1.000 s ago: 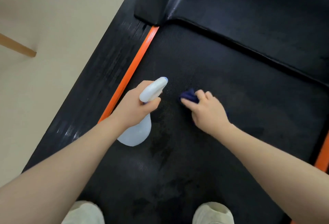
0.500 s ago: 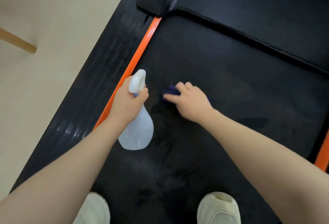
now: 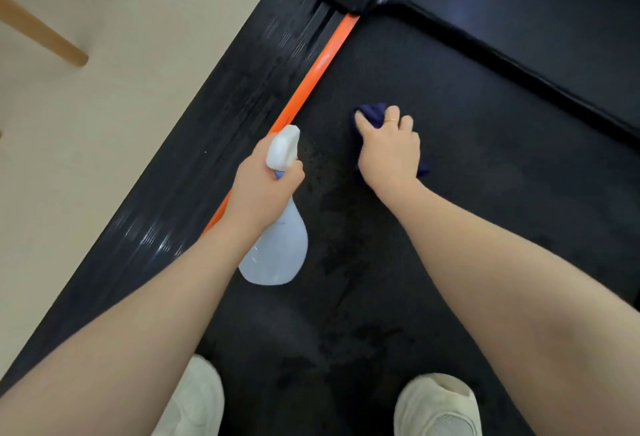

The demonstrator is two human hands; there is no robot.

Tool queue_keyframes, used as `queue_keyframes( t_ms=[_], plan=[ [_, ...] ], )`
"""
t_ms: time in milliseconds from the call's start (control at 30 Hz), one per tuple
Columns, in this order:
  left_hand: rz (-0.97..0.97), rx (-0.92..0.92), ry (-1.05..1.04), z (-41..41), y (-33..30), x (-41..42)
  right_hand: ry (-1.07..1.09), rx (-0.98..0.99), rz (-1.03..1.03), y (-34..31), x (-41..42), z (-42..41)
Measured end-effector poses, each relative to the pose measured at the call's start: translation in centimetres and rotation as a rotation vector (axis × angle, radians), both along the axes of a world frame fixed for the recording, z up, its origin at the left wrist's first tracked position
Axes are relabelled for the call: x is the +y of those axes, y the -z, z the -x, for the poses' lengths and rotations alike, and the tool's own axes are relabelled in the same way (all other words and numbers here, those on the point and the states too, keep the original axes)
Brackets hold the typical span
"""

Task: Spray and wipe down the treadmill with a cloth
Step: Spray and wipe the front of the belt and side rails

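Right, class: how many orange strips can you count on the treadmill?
1. The orange strip runs along the belt's left edge, partly behind the left hand and bottle. Another on the right may lie out of view.

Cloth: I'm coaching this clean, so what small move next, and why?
Probably draw the cloth under the right hand back toward the shoes, since dark wet patches on the belt lie there, while the left hand holds the bottle.

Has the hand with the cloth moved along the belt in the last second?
Yes. The right hand with the cloth slid away from the orange strip.
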State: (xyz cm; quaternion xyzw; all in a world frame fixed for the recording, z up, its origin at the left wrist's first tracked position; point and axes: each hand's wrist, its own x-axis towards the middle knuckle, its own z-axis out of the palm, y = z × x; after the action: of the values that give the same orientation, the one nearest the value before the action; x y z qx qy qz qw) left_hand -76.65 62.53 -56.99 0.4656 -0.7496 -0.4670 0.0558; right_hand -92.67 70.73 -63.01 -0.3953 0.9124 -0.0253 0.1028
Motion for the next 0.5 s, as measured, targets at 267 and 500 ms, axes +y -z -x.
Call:
queue_keyframes(
  t_ms=[267, 500],
  plan=[
    [-0.002, 0.0, -0.14, 0.0, 1.1, -1.5, -0.115, -0.007, 0.004, 1.3, -3.6, 0.0],
    [-0.046, 0.001, -0.153, -0.2, 1.0, -1.9, -0.643, 0.049, 0.152, 2.7, -1.6, -3.1]
  ],
)
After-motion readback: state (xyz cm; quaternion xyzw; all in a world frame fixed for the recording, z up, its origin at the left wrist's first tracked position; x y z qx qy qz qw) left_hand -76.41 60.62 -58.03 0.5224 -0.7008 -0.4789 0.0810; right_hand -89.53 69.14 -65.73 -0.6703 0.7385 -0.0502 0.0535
